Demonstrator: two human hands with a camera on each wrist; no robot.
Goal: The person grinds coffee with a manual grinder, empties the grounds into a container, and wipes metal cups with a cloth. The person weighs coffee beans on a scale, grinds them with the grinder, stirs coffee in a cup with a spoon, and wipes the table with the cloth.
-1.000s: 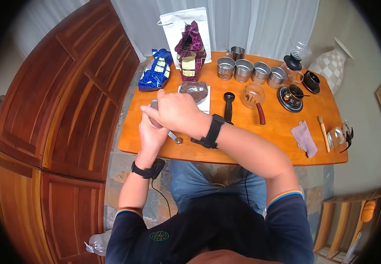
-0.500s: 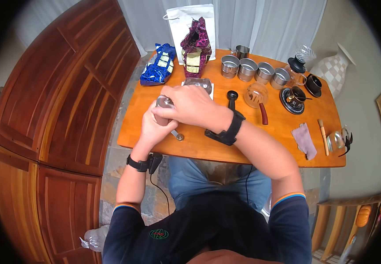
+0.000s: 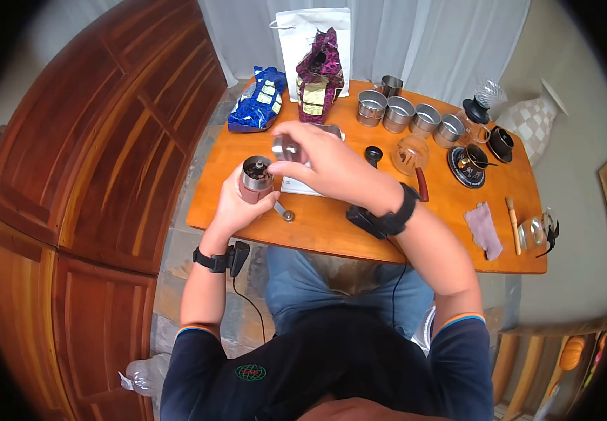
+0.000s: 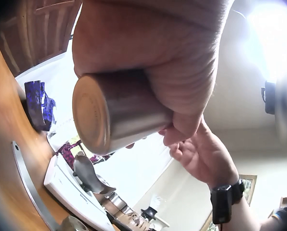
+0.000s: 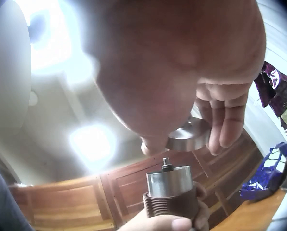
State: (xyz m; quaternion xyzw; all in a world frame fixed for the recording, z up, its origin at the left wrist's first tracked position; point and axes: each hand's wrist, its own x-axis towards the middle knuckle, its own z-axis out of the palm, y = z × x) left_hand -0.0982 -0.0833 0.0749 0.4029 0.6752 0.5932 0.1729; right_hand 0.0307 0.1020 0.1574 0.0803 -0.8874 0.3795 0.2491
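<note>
Above the counter (image 3: 359, 231) edge, my left hand (image 3: 237, 203) gripped the grinder (image 3: 255, 179) upright around its body. Just above it, apart, my right hand (image 3: 317, 158) pinched the metal lid (image 5: 187, 135).

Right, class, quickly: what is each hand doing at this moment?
Left hand: grips the grinder body.
Right hand: pinches the grinder's metal lid, lifted clear of the body.
</note>
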